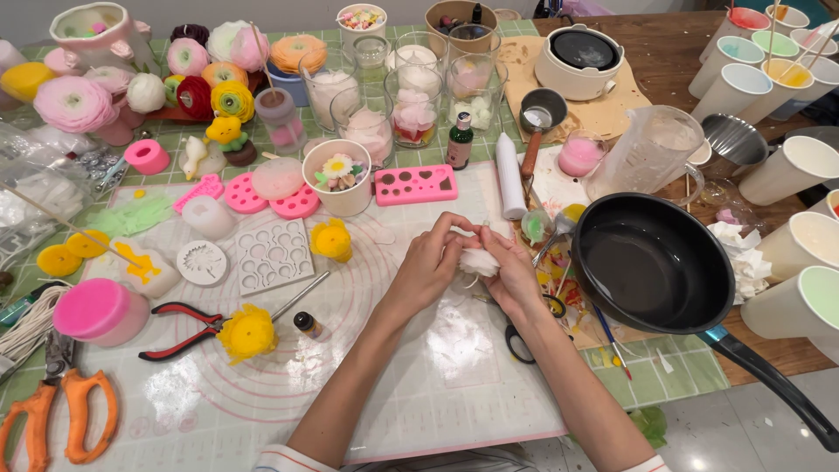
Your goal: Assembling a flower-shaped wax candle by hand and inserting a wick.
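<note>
Both hands pinch one white wax lump (478, 261), mid-mat (262, 385) near its right edge: left hand (430, 262) fingertips grasping its left side, right hand (514, 273) gripping the right. Black pan (651, 267) just right.

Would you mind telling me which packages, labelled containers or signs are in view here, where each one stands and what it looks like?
Small dark green bottle with a black cap and pale label: upright behind the pink mould.
Tiny brown bottle with a black cap: on the mat, right of the yellow wax flower.
Clear plastic bags: crumpled at the left edge.
No signs or screens show.
</note>
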